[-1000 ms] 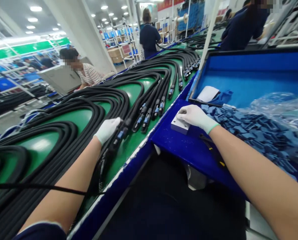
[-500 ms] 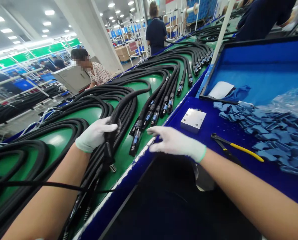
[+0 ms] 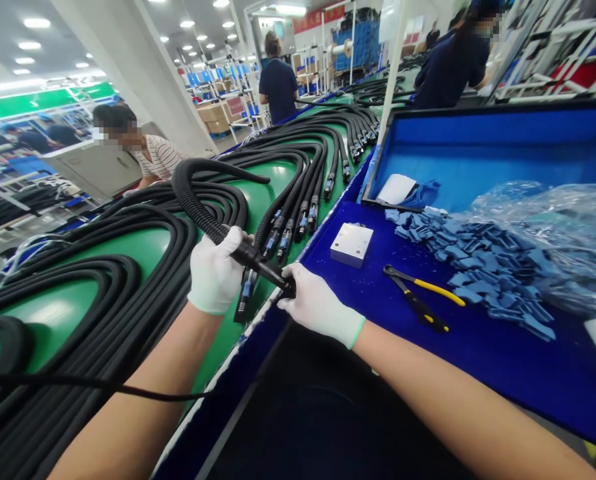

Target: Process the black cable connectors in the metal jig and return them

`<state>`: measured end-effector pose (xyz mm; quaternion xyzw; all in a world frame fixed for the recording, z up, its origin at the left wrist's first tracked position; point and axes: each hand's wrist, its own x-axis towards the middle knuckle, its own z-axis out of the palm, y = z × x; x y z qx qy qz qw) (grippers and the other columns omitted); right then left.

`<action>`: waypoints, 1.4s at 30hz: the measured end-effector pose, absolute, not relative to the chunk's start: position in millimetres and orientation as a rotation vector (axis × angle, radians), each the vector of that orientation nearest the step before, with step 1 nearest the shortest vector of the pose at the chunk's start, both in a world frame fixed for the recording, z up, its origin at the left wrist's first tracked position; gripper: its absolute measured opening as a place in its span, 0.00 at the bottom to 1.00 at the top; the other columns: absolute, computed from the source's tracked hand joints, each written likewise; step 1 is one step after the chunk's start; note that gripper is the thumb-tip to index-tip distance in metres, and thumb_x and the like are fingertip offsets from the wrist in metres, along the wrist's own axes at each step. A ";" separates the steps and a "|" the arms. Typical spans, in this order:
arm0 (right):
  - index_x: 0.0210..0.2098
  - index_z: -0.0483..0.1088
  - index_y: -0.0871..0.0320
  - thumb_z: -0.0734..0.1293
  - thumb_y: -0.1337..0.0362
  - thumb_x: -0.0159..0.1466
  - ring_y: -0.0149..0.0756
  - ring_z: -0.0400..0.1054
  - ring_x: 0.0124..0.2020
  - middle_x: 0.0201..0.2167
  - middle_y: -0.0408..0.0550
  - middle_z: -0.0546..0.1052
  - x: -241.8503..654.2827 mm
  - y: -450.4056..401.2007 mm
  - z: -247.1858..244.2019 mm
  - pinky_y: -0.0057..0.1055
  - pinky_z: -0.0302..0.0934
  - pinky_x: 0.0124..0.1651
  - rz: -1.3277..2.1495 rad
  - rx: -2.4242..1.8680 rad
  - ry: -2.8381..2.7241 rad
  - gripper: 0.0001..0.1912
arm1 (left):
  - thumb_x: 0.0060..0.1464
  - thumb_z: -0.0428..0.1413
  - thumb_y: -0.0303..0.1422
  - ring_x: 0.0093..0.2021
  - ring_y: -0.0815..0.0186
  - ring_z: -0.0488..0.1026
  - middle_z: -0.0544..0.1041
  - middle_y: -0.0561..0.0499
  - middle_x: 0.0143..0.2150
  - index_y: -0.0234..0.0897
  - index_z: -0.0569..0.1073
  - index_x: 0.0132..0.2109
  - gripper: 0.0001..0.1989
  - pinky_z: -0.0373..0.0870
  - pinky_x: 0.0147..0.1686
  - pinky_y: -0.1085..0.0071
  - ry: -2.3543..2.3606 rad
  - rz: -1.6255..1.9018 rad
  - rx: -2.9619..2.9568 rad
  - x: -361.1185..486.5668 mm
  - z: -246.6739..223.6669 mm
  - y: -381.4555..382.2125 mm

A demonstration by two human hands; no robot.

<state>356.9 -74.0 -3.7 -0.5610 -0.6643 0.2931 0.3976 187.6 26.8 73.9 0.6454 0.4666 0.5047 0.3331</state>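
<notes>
My left hand (image 3: 217, 272), in a white glove, is wrapped round a black corrugated hose (image 3: 198, 207) just behind its smooth end sleeve. The hose arches up and back over the green surface. At the tip of that hose my right hand (image 3: 311, 300), also gloved in white, pinches the dark end piece between thumb and fingers. Both hands are above the border between the green surface and the blue table. Below and beyond them lie more black hoses (image 3: 298, 223) with blue pieces near their ends.
On the blue table (image 3: 338, 373) are a metal block (image 3: 352, 245), yellow-handled pliers (image 3: 418, 293) and a heap of blue pieces (image 3: 493, 260). Behind them stands a blue tray (image 3: 478, 143) with clear plastic. A person in stripes (image 3: 155, 157) leans at the far left side.
My left hand has lifted the hose and turned its end to the right. My right hand, open before, has closed on the tip. The view has shifted to the right.
</notes>
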 end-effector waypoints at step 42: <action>0.52 0.73 0.54 0.66 0.68 0.66 0.46 0.71 0.59 0.53 0.53 0.78 479.1 -141.0 39.0 0.43 0.64 0.65 0.420 -1.033 -1.787 0.15 | 0.61 0.58 0.43 0.33 0.62 0.77 0.82 0.49 0.34 0.37 0.81 0.56 0.22 0.69 0.35 0.69 0.959 0.427 1.969 292.0 89.4 -13.6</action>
